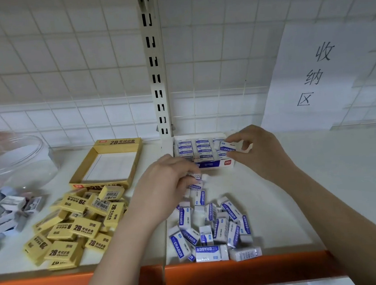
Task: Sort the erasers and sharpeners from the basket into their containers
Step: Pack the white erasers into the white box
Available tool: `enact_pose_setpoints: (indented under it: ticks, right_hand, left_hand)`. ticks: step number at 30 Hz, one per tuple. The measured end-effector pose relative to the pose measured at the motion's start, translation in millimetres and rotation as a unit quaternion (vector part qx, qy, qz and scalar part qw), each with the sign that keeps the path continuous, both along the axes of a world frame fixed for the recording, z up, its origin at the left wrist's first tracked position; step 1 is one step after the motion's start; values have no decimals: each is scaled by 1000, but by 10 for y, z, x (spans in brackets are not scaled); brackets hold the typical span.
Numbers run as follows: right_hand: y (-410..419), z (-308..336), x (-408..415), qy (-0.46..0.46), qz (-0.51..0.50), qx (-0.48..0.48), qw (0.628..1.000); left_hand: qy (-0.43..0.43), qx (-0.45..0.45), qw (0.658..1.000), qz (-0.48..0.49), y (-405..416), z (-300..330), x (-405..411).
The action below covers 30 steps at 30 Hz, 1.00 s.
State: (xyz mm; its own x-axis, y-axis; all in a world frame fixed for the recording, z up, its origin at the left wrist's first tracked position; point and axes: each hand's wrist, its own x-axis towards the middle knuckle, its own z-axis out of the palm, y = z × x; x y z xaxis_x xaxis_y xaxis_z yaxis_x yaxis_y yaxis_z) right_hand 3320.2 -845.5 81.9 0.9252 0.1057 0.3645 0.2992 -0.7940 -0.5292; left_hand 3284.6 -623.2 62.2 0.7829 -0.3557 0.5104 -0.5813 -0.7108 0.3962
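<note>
My right hand [253, 147] pinches a blue-and-white eraser [228, 147] over the right side of the white eraser box [215, 163], which holds rows of the same erasers. My left hand [166, 184] grips another blue-and-white eraser [196, 177] just in front of the box. A loose pile of blue-and-white erasers [214, 230] lies on the shelf near the front edge. To the left lies a heap of yellow 2B erasers [76, 227], with an empty yellow box [108, 165] behind it.
A clear plastic jar [15, 160] stands at the far left, with small grey-white packets [5, 210] heaped in front of it. A slotted upright post [157, 77] rises behind the boxes. A paper sign [312, 76] hangs on the wire-grid back wall. The shelf edge [237, 271] is orange.
</note>
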Motion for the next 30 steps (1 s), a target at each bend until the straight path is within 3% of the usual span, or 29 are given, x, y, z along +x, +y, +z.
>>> enact_pose_setpoints:
  ticks: [11,16,21,25,30]
  right_hand:
    - [690,3,336,151,117,-6,982]
    - [696,-6,429,236,88,78,965]
    - [649,95,483,319,75,76,942]
    - [622,115,487,303,92,17,948]
    - [732,84,465,258,147,38,954]
  left_hand:
    - [15,-48,990,132,439,-29,-50]
    - [22,-59,987,149,518,-24,-88]
    - [28,-61,987,146,528,-20,-94]
    - [27,-63,987,146,522,-8,-96]
    - [27,-59,987,148,515,-2,-84]
